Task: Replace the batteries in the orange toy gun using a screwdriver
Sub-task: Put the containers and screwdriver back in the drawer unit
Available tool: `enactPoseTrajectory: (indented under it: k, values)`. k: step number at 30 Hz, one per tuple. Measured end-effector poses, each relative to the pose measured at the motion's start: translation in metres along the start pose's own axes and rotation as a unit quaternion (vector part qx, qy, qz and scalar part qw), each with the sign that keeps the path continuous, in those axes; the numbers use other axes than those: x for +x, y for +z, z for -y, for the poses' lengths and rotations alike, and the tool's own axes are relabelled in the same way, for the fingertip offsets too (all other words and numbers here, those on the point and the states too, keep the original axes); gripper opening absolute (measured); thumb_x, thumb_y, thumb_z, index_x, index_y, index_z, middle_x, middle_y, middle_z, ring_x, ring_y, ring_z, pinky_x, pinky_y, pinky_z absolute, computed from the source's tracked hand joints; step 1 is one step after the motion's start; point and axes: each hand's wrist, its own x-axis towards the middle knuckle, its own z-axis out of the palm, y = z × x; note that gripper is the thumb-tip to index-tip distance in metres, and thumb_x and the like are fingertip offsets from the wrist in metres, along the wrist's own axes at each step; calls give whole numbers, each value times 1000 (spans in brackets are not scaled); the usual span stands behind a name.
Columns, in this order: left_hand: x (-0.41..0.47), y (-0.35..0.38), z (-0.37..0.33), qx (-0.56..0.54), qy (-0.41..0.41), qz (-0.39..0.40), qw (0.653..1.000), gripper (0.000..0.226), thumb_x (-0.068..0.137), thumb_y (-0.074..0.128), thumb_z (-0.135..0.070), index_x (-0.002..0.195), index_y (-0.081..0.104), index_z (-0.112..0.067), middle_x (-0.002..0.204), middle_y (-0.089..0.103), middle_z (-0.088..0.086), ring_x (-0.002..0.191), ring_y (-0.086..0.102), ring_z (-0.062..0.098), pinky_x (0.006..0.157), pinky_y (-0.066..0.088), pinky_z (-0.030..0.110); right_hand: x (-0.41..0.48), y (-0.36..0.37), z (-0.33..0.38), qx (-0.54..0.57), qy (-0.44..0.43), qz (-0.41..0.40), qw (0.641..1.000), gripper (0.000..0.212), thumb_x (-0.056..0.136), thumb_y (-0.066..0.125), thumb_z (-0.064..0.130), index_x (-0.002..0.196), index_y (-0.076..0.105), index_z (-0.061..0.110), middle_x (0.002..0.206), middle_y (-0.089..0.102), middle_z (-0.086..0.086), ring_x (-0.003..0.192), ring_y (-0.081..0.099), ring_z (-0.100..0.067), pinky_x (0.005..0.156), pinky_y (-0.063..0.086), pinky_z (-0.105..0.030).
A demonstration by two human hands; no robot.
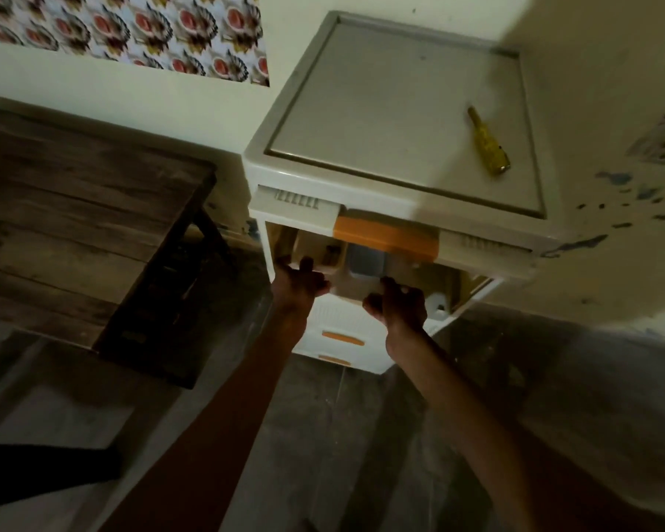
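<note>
- Dark wooden bench (93, 224) stands at far left, against the wall.
- Left hand (299, 285) has its fingers curled over the front rim of the open drawer (352, 289), at the left corner.
- Right hand (398, 307) has its fingers curled on the same rim, right of centre.
- White drawer cabinet (381, 109) stands just right of the bench.
- Yellow screwdriver (487, 142) lies on the cabinet top, right side, well apart from both hands.

The drawer (350, 290) held in my left grip (300, 282) and right grip (396, 305) is smooth, matt white plastic. The screwdriver (488, 142) handle is shiny, see-through yellow plastic. The tabletop (73, 193) looks like dark, rough wood, I think.
</note>
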Motion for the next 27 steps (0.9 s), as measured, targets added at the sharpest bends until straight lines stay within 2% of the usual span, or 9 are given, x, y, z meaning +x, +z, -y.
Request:
enactPoseTrajectory:
  k: [3,7,9,12,15,18,21,24,27]
  values:
    - [-45,-1,-24,21,3,-27,999,23,97,49,-4,119,46,-6,96,60,14,74,60,18,52,52,15,-54,-26,13,-148,-120,15,981,8,87,63,22,95,62,21,89,69,-6,73,66,-17,71,59,-35]
    - [-111,7,-59,216,203,-30,955,16,93,53,-4,105,60,-9,94,65,3,84,64,15,67,54,14,-129,-64,73,-274,-291,57,915,11,88,63,33,94,64,24,91,70,10,81,66,-2,72,57,-19]
    - [-130,15,-82,317,320,-21,892,12,92,54,-13,102,61,-13,100,65,-1,93,62,11,81,53,22,-146,-73,123,-297,-363,14,883,10,90,62,31,94,63,21,86,65,15,76,62,8,68,48,-4]
    - [-129,28,-112,478,478,37,736,19,91,50,-20,101,64,-12,107,63,5,102,56,19,90,48,30,-116,-70,179,-339,-401,-63,849,13,92,60,29,94,63,17,87,65,5,77,62,-6,67,43,-11]
    - [-125,43,-131,616,434,105,649,18,89,51,-24,101,63,-17,107,62,2,101,58,24,89,49,41,-66,-61,207,-434,-388,-105,806,33,93,54,39,103,62,8,100,62,-9,88,61,-20,74,44,-23]
    - [-129,51,-131,652,403,91,636,19,89,56,-22,106,62,-19,112,62,1,105,58,22,93,48,40,-35,-47,215,-493,-385,-104,773,47,90,55,46,105,62,2,104,61,-15,95,60,-27,80,47,-32]
    - [-135,55,-127,660,397,75,633,24,86,57,-16,109,65,-17,116,63,2,110,57,23,97,44,37,-24,-39,224,-515,-375,-95,765,35,89,56,32,105,59,0,107,62,-15,102,59,-28,80,43,-30]
    - [-140,51,-126,658,393,81,637,34,80,60,-6,112,65,-16,123,61,3,115,56,24,100,43,36,-44,-48,221,-476,-363,-90,796,29,84,60,30,96,63,3,97,66,-9,95,61,-24,76,40,-24]
    - [-141,46,-130,665,392,101,627,38,80,62,-5,116,63,-17,128,59,3,120,54,24,104,42,39,-104,-82,194,-376,-380,-69,842,20,86,65,35,82,69,15,72,64,7,66,59,-1,66,44,-12]
